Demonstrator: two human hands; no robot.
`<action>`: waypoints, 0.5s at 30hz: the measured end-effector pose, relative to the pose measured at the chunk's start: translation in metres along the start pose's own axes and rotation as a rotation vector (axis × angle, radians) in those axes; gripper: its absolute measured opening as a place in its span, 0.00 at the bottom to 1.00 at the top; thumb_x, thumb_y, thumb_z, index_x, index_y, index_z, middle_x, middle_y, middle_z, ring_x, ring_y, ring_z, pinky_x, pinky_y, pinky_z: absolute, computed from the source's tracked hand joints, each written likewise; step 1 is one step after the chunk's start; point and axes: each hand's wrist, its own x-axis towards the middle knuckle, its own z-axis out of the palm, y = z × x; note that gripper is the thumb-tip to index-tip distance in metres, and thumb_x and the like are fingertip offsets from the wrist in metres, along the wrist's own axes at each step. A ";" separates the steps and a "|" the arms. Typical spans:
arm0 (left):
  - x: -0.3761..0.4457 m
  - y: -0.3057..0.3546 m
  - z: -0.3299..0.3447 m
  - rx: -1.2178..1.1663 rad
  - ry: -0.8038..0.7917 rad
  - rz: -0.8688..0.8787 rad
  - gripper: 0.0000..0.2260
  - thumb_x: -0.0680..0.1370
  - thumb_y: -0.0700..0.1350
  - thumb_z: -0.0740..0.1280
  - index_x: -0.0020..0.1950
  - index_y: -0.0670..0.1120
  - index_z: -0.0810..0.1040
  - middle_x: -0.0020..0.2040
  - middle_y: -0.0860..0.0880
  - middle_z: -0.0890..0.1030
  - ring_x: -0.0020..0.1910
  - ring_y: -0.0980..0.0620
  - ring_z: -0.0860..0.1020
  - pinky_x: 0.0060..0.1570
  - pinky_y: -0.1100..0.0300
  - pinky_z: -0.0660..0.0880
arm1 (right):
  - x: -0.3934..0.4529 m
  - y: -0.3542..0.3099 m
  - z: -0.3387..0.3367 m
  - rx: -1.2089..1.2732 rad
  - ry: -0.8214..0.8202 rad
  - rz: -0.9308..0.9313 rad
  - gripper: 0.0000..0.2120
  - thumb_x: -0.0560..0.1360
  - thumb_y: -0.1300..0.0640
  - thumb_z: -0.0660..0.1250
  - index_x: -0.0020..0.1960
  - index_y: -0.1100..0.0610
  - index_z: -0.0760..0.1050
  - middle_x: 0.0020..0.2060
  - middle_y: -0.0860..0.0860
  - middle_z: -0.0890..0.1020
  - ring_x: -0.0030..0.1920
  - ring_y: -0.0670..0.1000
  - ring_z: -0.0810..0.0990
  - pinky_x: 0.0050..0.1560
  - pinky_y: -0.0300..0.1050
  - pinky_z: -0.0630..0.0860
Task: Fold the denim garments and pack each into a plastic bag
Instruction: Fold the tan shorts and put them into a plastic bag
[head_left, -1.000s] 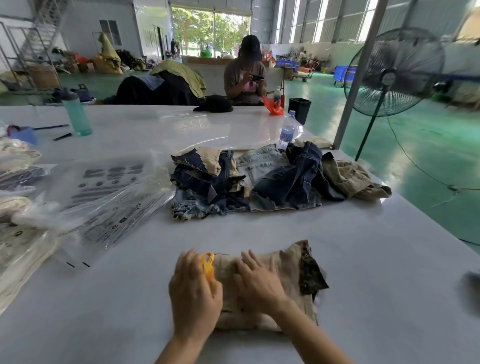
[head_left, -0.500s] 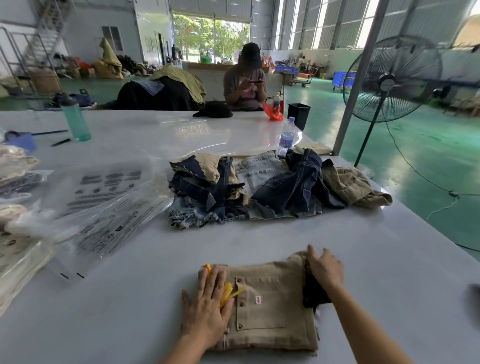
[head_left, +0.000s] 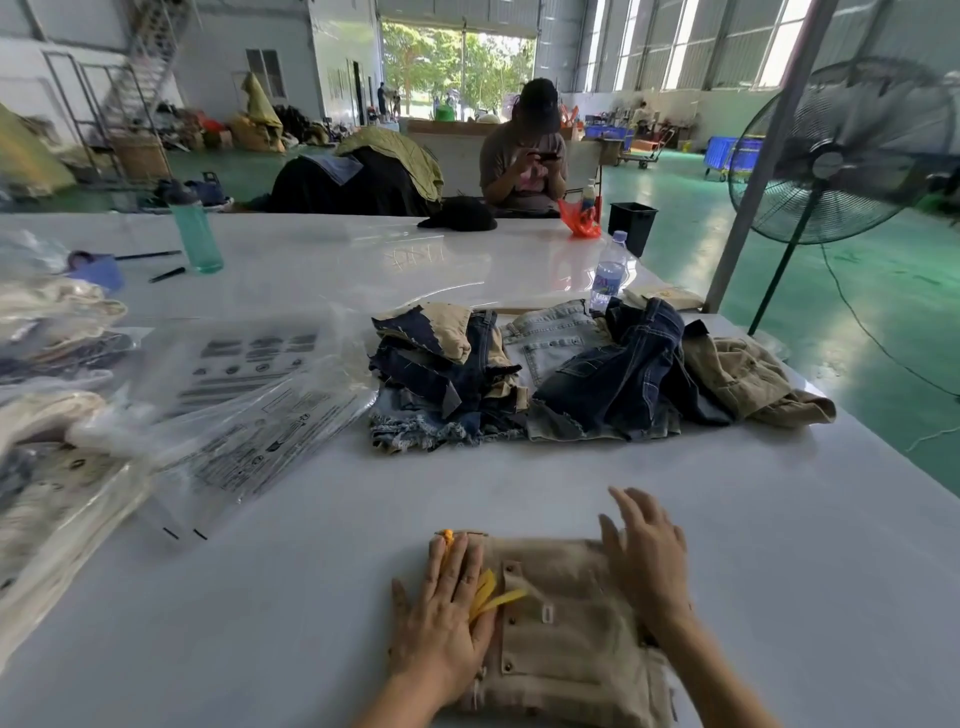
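We see folded tan shorts (head_left: 566, 629) lying flat near us, unfolded denim clothes (head_left: 571, 374) heaped beyond, and clear plastic bags (head_left: 244, 415) piled at left.

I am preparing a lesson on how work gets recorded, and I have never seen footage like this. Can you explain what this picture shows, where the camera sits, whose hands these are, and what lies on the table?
There is no machine here. The camera is worn on a person's head and looks forward and down, so the two bare hands at the bottom are the wearer's own. The left hand lies flat on a folded tan garment, beside its yellow tag; the right hand rests open on the garment's right side. Neither hand grips anything. On the white table lie a pile of unfolded denim garments, empty plastic bags at the left, and packed bags at the far left.
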 end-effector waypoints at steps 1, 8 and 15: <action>-0.002 0.001 -0.003 0.015 0.023 0.007 0.29 0.77 0.60 0.48 0.77 0.53 0.55 0.78 0.51 0.52 0.76 0.56 0.50 0.61 0.33 0.65 | -0.011 -0.016 0.009 -0.062 -0.068 -0.153 0.19 0.77 0.49 0.64 0.67 0.54 0.74 0.64 0.57 0.76 0.63 0.58 0.76 0.61 0.60 0.71; 0.017 -0.061 -0.025 -0.105 0.455 0.217 0.11 0.73 0.50 0.60 0.42 0.48 0.82 0.44 0.51 0.82 0.41 0.49 0.81 0.49 0.53 0.73 | -0.043 -0.024 0.051 -0.210 -0.436 -0.039 0.23 0.77 0.33 0.43 0.72 0.28 0.44 0.76 0.37 0.48 0.76 0.41 0.43 0.74 0.50 0.37; 0.052 -0.231 -0.058 0.204 0.079 -0.677 0.13 0.79 0.45 0.60 0.62 0.43 0.71 0.62 0.42 0.74 0.61 0.42 0.73 0.57 0.52 0.71 | -0.043 -0.032 0.047 -0.191 -0.397 -0.056 0.27 0.74 0.33 0.41 0.70 0.33 0.62 0.73 0.42 0.65 0.74 0.45 0.60 0.73 0.49 0.42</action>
